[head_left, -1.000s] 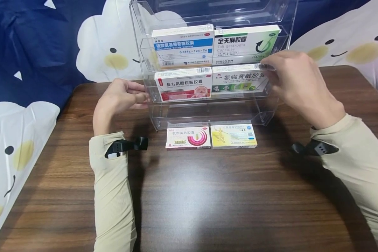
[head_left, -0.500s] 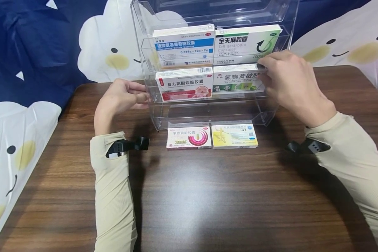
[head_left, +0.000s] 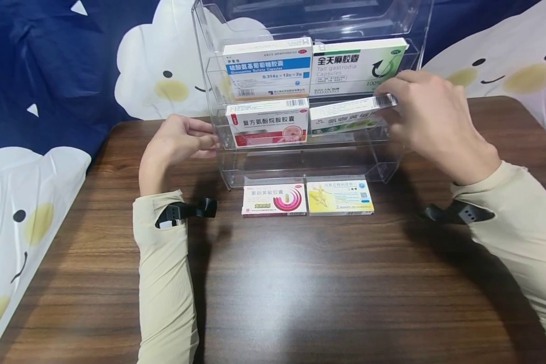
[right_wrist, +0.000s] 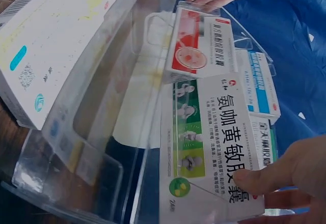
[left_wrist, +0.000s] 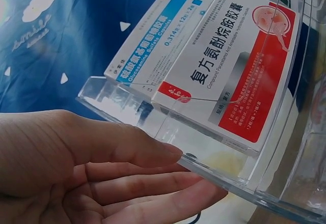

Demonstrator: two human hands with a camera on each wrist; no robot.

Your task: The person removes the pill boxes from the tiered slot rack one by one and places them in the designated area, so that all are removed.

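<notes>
In the head view my right hand (head_left: 441, 121) pinches the right end of a white and green medicine box (head_left: 341, 115) in the rack's second row from the front. Its right end sits higher than its left. The right wrist view shows my thumb on the front of this box (right_wrist: 201, 142), the other fingers partly hidden behind it. My left hand (head_left: 175, 139) touches the left side of the clear plastic display rack (head_left: 296, 164) with loosely extended fingers. Close by that hand, a red and white medicine box (left_wrist: 224, 76) stands in the same row.
Behind stand a blue and white box (head_left: 267, 71) and a green and white box (head_left: 357, 68). A pink and white box (head_left: 274, 198) and a yellow and white box (head_left: 340, 197) lean at the rack's front. The wooden table (head_left: 273, 283) lies beneath.
The right end of the white and green medicine box has risen and tipped forward with my right hand, which shifted left, then back right. My left hand stays at the rack's side.
</notes>
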